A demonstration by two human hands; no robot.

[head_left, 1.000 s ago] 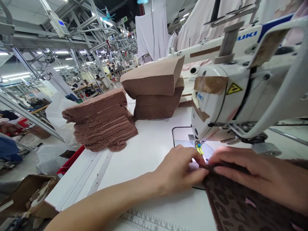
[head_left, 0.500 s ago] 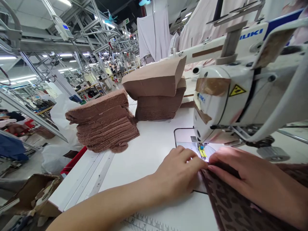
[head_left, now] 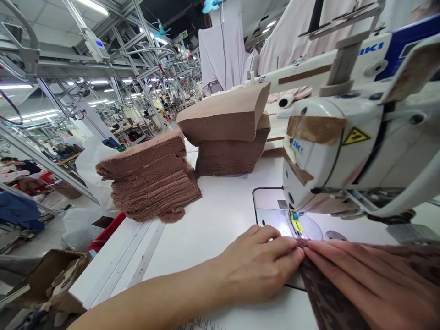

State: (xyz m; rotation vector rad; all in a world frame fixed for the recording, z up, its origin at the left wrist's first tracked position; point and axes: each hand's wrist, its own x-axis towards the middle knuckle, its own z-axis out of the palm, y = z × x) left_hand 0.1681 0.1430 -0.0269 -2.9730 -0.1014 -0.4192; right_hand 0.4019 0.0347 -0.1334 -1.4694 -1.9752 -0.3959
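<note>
Leopard-print fabric [head_left: 330,298] lying at presser foot [head_left: 296,223] of sewing machine [head_left: 360,151]; pinned flat under left hand [head_left: 257,266] and right hand [head_left: 364,279] (fingers extended, nothing gripped); advisable: edge kept aligned, fingertips clear of needle.

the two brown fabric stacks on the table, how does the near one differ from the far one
The near stack sits by the table's left edge; the far stack stands further back, beside the sewing machine. The near stack shows ragged, uneven layer edges all the way up; the far stack is squarer and topped by a smooth, lighter folded piece that overhangs it. Both are brown cut fabric piled on the white table, untouched by either hand.
</note>
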